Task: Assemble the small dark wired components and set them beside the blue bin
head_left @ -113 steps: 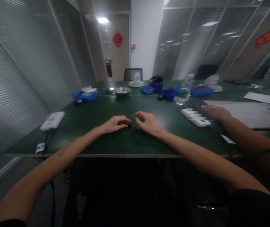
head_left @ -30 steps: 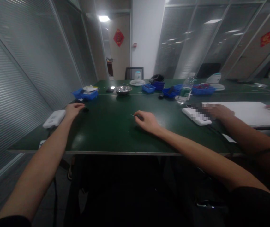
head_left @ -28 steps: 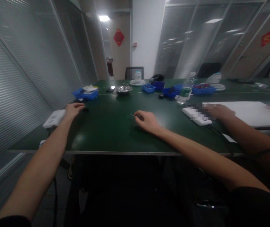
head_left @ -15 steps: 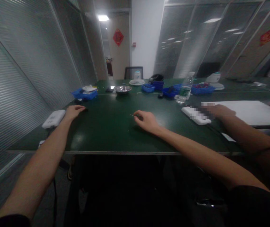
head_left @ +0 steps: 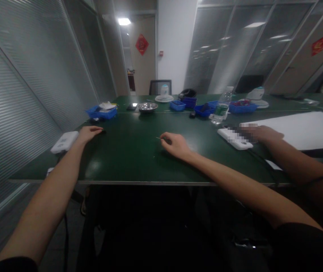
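My left hand (head_left: 88,133) rests on the green table (head_left: 127,158), fingers pinched together at a small dark object (head_left: 104,131) too small to name. Farther right, my right hand (head_left: 176,146) lies on its side with thumb and index finger closed on a thin, pale, needle-like piece (head_left: 158,138). Its tip sticks out to the left of the fingertips. The two hands are well apart, with bare tabletop between them.
Beyond my hands stand a blue tray (head_left: 101,112), a metal bowl (head_left: 147,108), several more blue trays and a plastic bottle (head_left: 223,105). White power banks (head_left: 65,142) flank me. Another person's hand (head_left: 263,134) is at the right, by a white board (head_left: 308,128).
My hands have stayed in place. At the right, the white board has tilted and shifted, and the other person's second hand has left the view.
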